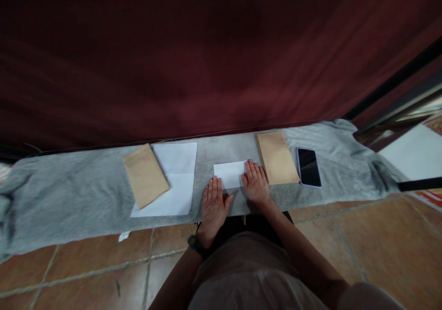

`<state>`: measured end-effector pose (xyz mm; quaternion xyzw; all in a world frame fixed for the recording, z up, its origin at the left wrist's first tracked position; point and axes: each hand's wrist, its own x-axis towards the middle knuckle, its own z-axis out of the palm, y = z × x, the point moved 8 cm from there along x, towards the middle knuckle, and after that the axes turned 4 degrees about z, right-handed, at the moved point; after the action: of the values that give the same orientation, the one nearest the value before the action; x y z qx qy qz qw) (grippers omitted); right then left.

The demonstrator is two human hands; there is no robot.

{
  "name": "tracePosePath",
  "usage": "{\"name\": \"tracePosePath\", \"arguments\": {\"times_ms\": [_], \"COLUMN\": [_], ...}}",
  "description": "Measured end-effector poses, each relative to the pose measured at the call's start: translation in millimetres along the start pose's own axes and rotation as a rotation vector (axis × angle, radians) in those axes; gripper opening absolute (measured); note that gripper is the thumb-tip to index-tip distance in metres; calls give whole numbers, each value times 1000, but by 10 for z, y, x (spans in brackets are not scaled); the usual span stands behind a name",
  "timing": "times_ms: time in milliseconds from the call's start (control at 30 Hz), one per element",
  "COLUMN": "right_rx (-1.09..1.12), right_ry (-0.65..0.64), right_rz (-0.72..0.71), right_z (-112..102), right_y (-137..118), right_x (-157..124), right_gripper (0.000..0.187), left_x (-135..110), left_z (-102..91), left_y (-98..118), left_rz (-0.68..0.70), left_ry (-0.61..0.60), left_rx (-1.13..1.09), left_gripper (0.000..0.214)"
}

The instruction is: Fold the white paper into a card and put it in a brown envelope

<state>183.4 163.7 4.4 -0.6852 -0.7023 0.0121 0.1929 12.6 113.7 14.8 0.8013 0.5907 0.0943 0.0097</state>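
A small folded white paper (229, 173) lies on a grey cloth (69, 195) spread over the floor. My left hand (214, 205) lies flat, fingers together and stretched out, on the cloth at the paper's near left corner. My right hand (256, 182) lies flat too, its fingertips on the paper's right edge. Neither hand holds anything. A brown envelope (277, 157) sits just right of my right hand.
A second brown envelope (145, 174) lies on white sheets (179, 176) to the left. A black phone (308, 166) rests at the right. A dark red curtain (207, 56) hangs behind; terracotta floor tiles (380, 236) lie in front.
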Motion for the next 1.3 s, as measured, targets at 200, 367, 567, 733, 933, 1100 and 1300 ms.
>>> {"name": "tracePosePath", "arguments": {"times_ms": [200, 367, 567, 733, 933, 1100, 1300], "right_rx": [12, 98, 240, 177, 83, 67, 95], "right_ry": [-11, -61, -159, -168, -120, -105, -118], "right_rz": [15, -98, -299, -262, -193, -139, -109], "right_z": [-47, -156, -197, -143, -195, -222, -243], "right_y": [-4, -295, -701, -586, -374, -207, -98], "right_x": [14, -103, -417, -515, -548, -594, -627], "right_gripper": [59, 56, 54, 56, 59, 62, 62], "left_x": [-5, -5, -37, -78, -115, -156, -189], "left_z": [-16, -36, -17, 38, 6, 3, -21], "left_y": [7, 20, 198, 252, 133, 3, -56], "left_rz": [15, 23, 153, 171, 82, 40, 39], "left_ry": [9, 31, 2, -49, -27, -1, 38], "left_rx": [12, -6, -60, -40, -15, 13, -4], "left_gripper": [68, 62, 61, 60, 59, 58, 58]}}
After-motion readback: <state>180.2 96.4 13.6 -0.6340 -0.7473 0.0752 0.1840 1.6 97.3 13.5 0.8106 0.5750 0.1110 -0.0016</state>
